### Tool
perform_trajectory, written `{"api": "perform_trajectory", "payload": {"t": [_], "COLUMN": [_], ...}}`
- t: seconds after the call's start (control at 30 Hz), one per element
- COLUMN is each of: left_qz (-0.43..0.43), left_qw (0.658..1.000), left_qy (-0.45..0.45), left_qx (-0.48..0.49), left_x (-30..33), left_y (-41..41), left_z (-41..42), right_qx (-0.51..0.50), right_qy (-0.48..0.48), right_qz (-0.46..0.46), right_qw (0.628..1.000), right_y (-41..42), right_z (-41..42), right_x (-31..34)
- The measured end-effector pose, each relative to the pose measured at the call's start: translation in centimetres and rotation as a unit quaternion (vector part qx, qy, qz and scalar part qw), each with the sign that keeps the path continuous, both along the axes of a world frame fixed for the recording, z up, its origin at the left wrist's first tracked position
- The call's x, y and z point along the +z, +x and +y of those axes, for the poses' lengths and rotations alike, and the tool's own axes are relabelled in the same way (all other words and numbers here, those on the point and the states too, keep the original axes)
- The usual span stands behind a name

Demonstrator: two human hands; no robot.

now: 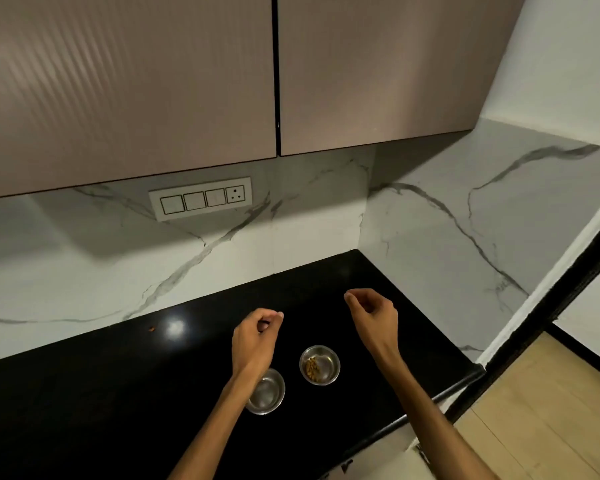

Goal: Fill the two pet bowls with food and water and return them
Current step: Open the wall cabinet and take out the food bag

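Two small steel pet bowls stand on the black countertop (118,393). The right bowl (320,365) holds a little brown kibble. The left bowl (267,393) looks shiny inside; I cannot tell whether it holds water, and my left forearm covers its left rim. My left hand (255,337) hovers above the counter behind that bowl, fingers loosely curled with nothing in them. My right hand (374,317) is raised behind the right bowl, fingers also loosely curled and empty. Neither hand touches a bowl.
Two closed pink wall cabinets (187,81) hang overhead. A switch panel with a socket (201,198) sits on the marble backsplash. A small brown crumb (151,329) lies near the back of the counter. The counter ends at right, beside a wooden floor (551,410).
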State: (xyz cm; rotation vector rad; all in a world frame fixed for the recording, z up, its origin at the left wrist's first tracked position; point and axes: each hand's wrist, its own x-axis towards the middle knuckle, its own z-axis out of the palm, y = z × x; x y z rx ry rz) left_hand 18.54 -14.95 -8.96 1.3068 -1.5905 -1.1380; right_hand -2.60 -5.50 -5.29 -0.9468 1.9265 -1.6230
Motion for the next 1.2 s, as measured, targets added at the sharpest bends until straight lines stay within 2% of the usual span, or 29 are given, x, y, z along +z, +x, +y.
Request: {"api": "perform_trajectory", "payload": {"t": [0.23,0.47,0.67,0.83,1.0,1.2], "left_qz": [0.051,0.107,0.168,0.227,0.288,0.322], "left_qw": [0.998,0.991,0.982,0.97,0.957,0.946], "left_qy": [-0.023,-0.058,-0.084,-0.08,-0.028,-0.009], "left_qx": [-0.042,-0.057,-0.033,-0.021,-0.025,-0.034], "left_x": [4.0,9.9,15.8,19.2,21.1,22.4], "left_y": [-1.9,-4.7,-6.6,-7.8,-9.0,-10.4], "left_z": [-0.7,-2.7,-5.1,-6.2,-6.6,-6.7], "right_qx": [-0.028,-0.031,-0.014,0.036,0.081,0.1], "right_qy": [-0.034,-0.118,-0.15,-0.172,-0.166,-0.203], "right_qz": [0.014,-0.003,-0.127,-0.243,-0.305,-0.364], "right_qw": [0.999,0.993,0.98,0.954,0.934,0.904], "right_y": [-0.9,-1.8,-2.9,-3.9,-4.8,-5.8], "right_z": [-0.8,-3.1,-6.9,-9.8,-12.6,-14.9], "right_x": [3.6,8.8,15.0,18.8,20.4,21.1]}}
